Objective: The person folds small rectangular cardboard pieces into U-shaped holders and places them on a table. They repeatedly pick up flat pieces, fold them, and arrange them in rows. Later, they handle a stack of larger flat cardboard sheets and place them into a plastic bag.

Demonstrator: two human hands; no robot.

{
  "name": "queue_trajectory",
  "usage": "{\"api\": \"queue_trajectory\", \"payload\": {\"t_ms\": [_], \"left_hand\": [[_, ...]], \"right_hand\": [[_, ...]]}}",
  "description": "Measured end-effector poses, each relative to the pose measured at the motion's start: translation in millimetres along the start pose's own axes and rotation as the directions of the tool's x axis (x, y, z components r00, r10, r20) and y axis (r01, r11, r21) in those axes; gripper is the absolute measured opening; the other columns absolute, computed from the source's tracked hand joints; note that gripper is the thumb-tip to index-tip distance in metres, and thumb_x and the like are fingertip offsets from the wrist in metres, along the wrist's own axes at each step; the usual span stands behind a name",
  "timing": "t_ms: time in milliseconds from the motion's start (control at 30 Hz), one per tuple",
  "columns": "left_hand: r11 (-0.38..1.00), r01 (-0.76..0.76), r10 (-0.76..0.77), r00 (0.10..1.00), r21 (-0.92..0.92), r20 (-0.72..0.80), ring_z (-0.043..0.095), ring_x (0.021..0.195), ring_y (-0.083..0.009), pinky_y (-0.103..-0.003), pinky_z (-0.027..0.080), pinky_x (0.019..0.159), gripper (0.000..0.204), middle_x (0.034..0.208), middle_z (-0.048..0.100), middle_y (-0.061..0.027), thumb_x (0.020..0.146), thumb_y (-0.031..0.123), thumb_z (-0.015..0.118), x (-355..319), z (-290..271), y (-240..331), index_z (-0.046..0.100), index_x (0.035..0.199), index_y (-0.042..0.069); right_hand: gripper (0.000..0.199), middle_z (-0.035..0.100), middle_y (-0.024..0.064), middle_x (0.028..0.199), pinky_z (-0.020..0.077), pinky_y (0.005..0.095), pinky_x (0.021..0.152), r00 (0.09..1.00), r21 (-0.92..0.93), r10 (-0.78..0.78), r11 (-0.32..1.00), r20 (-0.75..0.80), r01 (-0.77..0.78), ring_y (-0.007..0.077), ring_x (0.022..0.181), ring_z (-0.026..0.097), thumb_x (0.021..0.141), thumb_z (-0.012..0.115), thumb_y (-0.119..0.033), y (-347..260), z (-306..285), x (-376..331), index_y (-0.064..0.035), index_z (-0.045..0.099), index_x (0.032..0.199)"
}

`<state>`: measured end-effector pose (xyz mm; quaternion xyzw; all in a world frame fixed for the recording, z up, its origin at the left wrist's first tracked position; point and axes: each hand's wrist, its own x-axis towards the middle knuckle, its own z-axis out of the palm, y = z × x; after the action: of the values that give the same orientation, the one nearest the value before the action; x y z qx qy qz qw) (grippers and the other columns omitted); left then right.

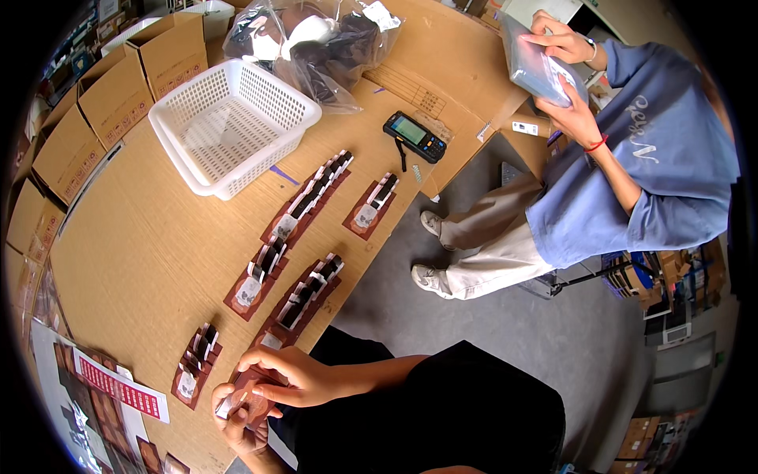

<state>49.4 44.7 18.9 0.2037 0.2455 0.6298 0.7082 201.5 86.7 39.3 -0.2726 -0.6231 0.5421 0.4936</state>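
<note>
My left hand [234,421] and my right hand [298,374] are together at the table's near edge, both closed on a reddish-brown printed card [250,401]. The right thumb and fingers press on its upper part while the left fingers grip it from below. Just beyond my hands lies a row of similar overlapping cards [276,328] with small black pieces and white strips on them. To the left sits a short row of these cards [189,387]. Farther off are a long row [296,217] and a small group [368,216].
A white perforated plastic basket [225,130] stands on the wooden table [150,261], beside a clear bag [316,47] of dark and white items. A handheld scanner [414,136] lies near the far edge. Cardboard boxes [114,103] line the left. A co-worker [632,158] holds a clear packet.
</note>
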Motion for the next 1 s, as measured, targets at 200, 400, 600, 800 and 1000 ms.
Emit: {"api": "queue_trajectory", "payload": {"t_ms": [200, 400, 600, 800, 1000], "left_hand": [[0.999, -0.008, 0.009, 1.000, 0.033, -0.014, 0.060, 0.064, -0.0333, -0.037, 0.056, 0.051, 0.042, 0.090, 0.053, -0.0273, 0.071, 0.003, 0.055, -1.9, -0.9, 0.8, 0.037, 0.109, 0.000], [0.999, -0.001, 0.002, 1.000, 0.033, -0.027, 0.060, 0.065, -0.0330, -0.037, 0.056, 0.051, 0.043, 0.090, 0.053, -0.0272, 0.071, 0.003, 0.055, -2.0, 3.1, 2.3, 0.036, 0.109, -0.001], [0.999, -0.002, 0.005, 0.998, 0.052, -0.059, 0.060, 0.067, -0.0339, -0.038, 0.056, 0.050, 0.044, 0.091, 0.052, -0.0281, 0.070, 0.003, 0.055, -4.0, 3.4, 2.8, 0.036, 0.110, -0.002], [1.000, 0.011, -0.011, 0.999, 0.009, -0.049, 0.060, 0.069, -0.0365, -0.041, 0.056, 0.052, 0.044, 0.094, 0.052, -0.0301, 0.069, 0.003, 0.057, 1.7, 5.0, 2.4, 0.038, 0.108, -0.002], [0.998, 0.005, -0.002, 0.999, 0.055, -0.049, 0.061, 0.069, -0.0350, -0.040, 0.056, 0.050, 0.045, 0.094, 0.053, -0.0291, 0.068, 0.005, 0.058, -1.3, 2.3, 2.1, 0.040, 0.109, -0.001]], "right_hand": [[0.026, 0.051, 0.0084, 0.071, 0.0395, 0.0256, 0.051, 1.000, 0.019, 0.001, 1.000, 0.006, -0.001, 0.0143, 0.058, 0.052, 0.077, 0.052, -0.002, -0.4, 0.9, 0.2, -0.0013, 0.041, 0.101], [0.028, 0.051, 0.0077, 0.072, 0.0393, 0.0239, 0.051, 1.000, -0.003, 0.021, 1.000, 0.023, -0.021, 0.0123, 0.059, 0.051, 0.077, 0.052, -0.001, -1.3, 0.4, -0.4, -0.0010, 0.040, 0.102], [0.030, 0.053, 0.0064, 0.073, 0.0385, 0.0204, 0.051, 0.999, -0.042, -0.030, 0.999, 0.038, 0.032, 0.0070, 0.060, 0.050, 0.078, 0.052, 0.000, 8.9, 0.4, -0.6, -0.0004, 0.040, 0.106], [0.026, 0.052, 0.0076, 0.068, 0.0401, 0.0243, 0.053, 0.999, -0.027, 0.038, 0.999, 0.014, -0.038, 0.0141, 0.057, 0.052, 0.077, 0.052, -0.002, -0.6, -3.6, 2.7, -0.0015, 0.042, 0.101], [0.027, 0.051, 0.0081, 0.067, 0.0392, 0.0260, 0.050, 0.999, -0.011, 0.033, 0.999, 0.004, -0.033, 0.0157, 0.056, 0.052, 0.077, 0.053, -0.002, 2.8, -0.5, 0.4, -0.0031, 0.041, 0.101]]}}
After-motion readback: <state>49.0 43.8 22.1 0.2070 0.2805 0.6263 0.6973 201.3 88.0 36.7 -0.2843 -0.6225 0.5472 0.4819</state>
